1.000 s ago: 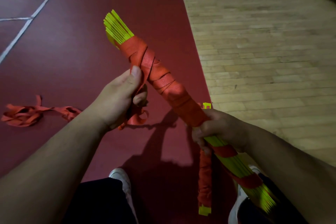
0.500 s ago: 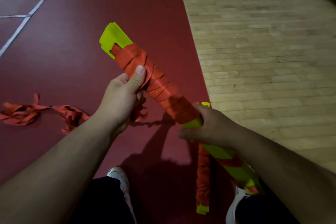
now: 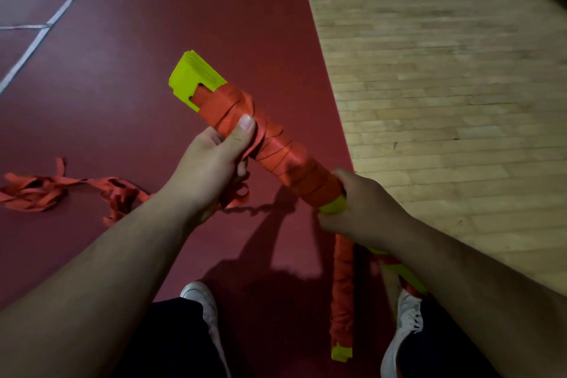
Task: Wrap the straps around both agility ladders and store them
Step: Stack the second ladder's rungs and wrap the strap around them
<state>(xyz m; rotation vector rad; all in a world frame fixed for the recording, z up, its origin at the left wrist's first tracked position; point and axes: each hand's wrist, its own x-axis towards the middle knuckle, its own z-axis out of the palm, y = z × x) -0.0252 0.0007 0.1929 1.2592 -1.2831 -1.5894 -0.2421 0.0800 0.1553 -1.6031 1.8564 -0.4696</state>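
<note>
Head view: our left hand (image 3: 211, 169) grips the strap (image 3: 234, 198) against the wrapped agility ladder (image 3: 276, 150), with the thumb on the windings. Our right hand (image 3: 359, 209) clasps the ladder's bare yellow part lower down. Since a second ago the ladder has rolled from edge-on rungs to its flat face, which we judge adds one more turn. The strap's loose tail (image 3: 40, 193) trails across the red floor (image 3: 138, 40), so the wrapping is unfinished.

Fingers of left hand (image 3: 211, 169) hidden behind wrapped ladder bundle (image 3: 276, 147). Right hand (image 3: 359, 209) covers bundle's middle; near end lost under forearm. Loose strap (image 3: 36, 190) cut off by left edge. Second ladder (image 3: 343, 285) top hidden behind right hand.
</note>
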